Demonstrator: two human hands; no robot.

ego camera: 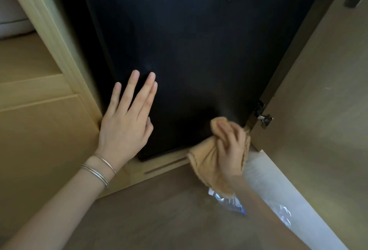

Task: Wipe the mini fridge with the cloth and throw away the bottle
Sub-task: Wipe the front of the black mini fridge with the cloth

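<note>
Midway through wiping: right hand (pixel 231 146) clamped on cloth (pixel 207 162) low on mini fridge (pixel 189 50), left hand (pixel 127 122) flat, fingers spread; bottle (pixel 229 202) unbinned on floor

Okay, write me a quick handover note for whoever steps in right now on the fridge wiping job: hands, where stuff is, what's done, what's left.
Left hand: open, flat against the lower part of the black mini fridge door, holding nothing.
Right hand: closed on the tan cloth, pressing it to the door's bottom right corner.
Bottle: clear plastic, lying on the floor below the right forearm, partly hidden by it.
Cabinet door: swung open on the right.
Done: wiping is under way; how much of the door is covered cannot be told.
Left: finish wiping, then pick up the bottle and throw it away. No bin is in view.
</note>
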